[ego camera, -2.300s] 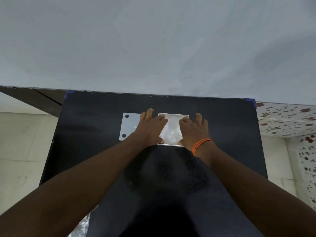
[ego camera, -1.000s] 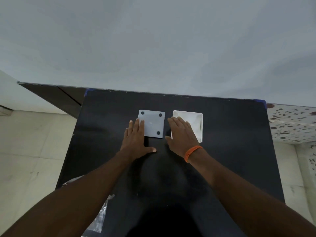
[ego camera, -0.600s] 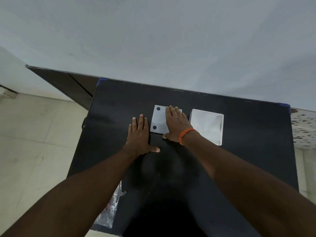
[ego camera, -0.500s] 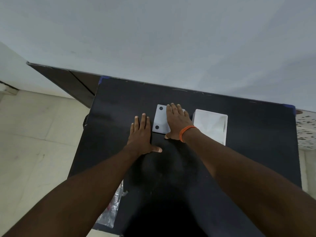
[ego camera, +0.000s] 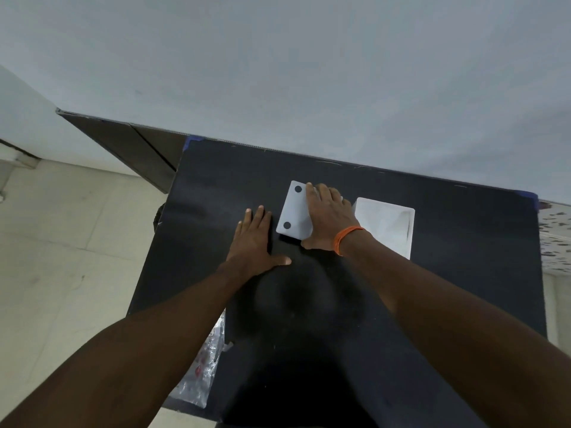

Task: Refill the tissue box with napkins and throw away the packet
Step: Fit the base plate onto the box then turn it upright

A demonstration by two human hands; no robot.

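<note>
Two hands working on black table [ego camera: 432,304] | open tissue box [ego camera: 386,223] sitting just right of my right hand [ego camera: 327,220], holding white napkins | right hand pressing flat, fingers apart, on box base plate [ego camera: 293,211], near edge tilting up | left hand [ego camera: 253,239] lying flat, empty | clear packet [ego camera: 200,375] hanging off near-left edge, nearer my left.

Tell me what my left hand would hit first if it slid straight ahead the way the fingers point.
Probably nothing: the left hand points along bare black table, just left of the white panel.
</note>
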